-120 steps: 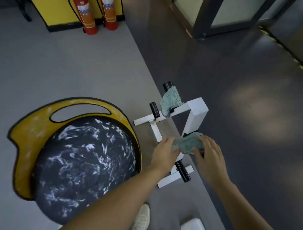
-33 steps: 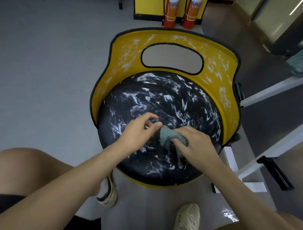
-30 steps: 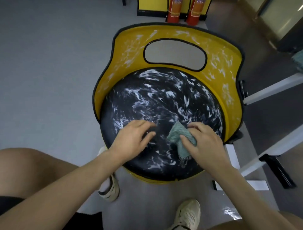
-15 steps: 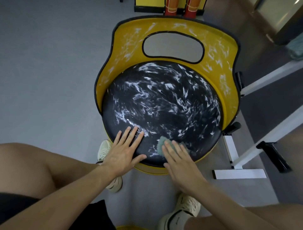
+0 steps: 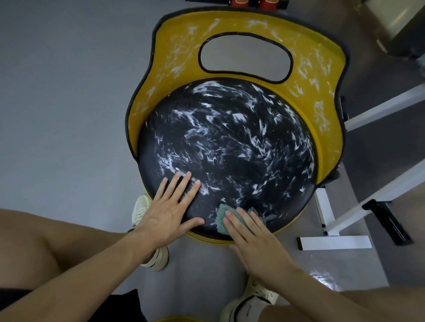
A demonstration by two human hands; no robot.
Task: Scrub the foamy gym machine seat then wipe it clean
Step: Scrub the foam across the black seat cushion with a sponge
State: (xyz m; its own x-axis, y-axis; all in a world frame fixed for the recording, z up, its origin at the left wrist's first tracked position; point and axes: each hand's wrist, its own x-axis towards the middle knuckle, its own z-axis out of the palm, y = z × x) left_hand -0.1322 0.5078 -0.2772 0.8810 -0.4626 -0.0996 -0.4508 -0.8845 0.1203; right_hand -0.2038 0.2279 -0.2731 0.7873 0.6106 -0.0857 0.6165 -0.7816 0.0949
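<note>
The round black seat (image 5: 230, 147) is streaked all over with white foam. Its yellow backrest (image 5: 174, 52), with an oval cut-out, also carries foam smears. My left hand (image 5: 171, 210) lies flat with straight, spread fingers on the seat's near left edge. My right hand (image 5: 250, 236) presses a small green cloth (image 5: 222, 215) flat against the seat's near edge, fingers straight on top of it. Most of the cloth is hidden under those fingers.
A white metal frame (image 5: 328, 211) with black-capped bars stands on the floor right of the seat. My shoes (image 5: 143, 206) and bare legs are on the grey floor below the seat. Two red cylinders (image 5: 253, 2) stand at the top edge.
Both hands came from the white frame with the cloth to the seat. In the last second the cloth went from pinched and bunched to pressed flat at the near edge; the left hand flattened.
</note>
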